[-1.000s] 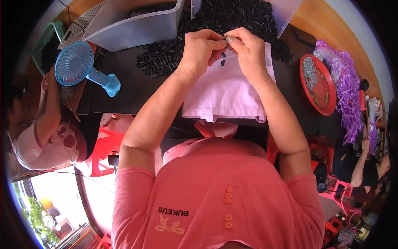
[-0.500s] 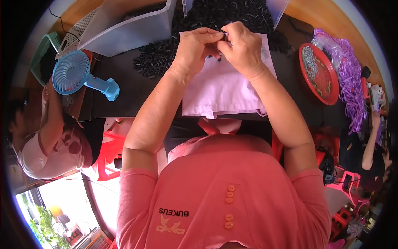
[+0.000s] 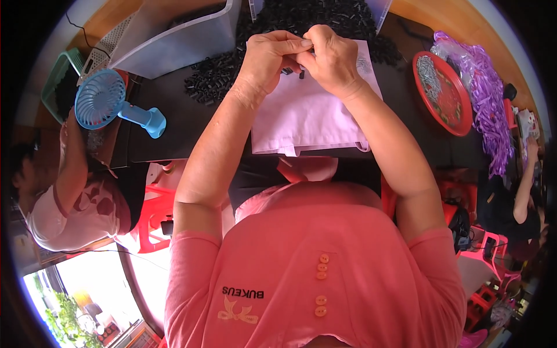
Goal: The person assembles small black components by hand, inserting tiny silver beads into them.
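My left hand [image 3: 262,62] and my right hand [image 3: 333,62] meet fingertip to fingertip over a pale pink cloth bag [image 3: 307,122]. Both are closed in a pinch, and whatever sits between the fingertips is mostly covered by them. Just below the fingers shows a small black cylindrical piece [image 3: 301,74]; whether my left hand holds it or it lies on the cloth, I cannot tell. Beyond my hands spreads a big heap of similar black pieces [image 3: 313,16], with a smaller pile [image 3: 208,81] left of my left wrist.
A translucent bin [image 3: 174,49] stands at the back left, near a blue handheld fan [image 3: 101,100]. At the right, a red tray [image 3: 461,119] holds small silvery metal parts [image 3: 428,78] beside purple ribbon straps [image 3: 490,95]. Other people sit at both sides.
My fingertips have closed together, covering the small black piece with a light bit that showed between them before. The whole view has shifted slightly.
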Demonstrator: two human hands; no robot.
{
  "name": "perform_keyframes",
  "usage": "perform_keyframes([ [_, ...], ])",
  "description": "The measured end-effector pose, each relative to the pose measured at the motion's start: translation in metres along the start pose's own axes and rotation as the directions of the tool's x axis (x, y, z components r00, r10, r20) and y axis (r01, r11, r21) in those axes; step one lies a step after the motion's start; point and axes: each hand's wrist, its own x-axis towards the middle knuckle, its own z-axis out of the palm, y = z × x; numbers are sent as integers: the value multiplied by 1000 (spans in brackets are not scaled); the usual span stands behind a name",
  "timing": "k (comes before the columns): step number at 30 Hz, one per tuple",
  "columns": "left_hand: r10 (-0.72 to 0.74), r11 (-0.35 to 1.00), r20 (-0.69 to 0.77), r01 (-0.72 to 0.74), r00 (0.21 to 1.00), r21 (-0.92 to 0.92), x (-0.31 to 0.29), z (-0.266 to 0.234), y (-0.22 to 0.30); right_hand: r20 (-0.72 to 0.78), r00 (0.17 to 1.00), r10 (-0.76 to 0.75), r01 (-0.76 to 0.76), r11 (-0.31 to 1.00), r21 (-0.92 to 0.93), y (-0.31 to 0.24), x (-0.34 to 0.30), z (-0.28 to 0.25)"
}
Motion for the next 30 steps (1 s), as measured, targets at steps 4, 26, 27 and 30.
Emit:
perform_keyframes([
  [4,18,999,1,-18,1000,-34,-3,2,0,-31,999,-5,6,1000,10,-1,0,-1],
  [26,71,997,9,-71,997,-15,1,-4,-3,-79,996,-41,42,999,3,4,-3,6],
  [27,76,997,24,-76,997,-14,1,-3,-3,-76,997,-34,33,999,-8,5,-3,5],
  [30,-9,976,62,22,998,-218,3,-6,-1,-41,999,24,-24,1000,-1,2,-1,1],
])
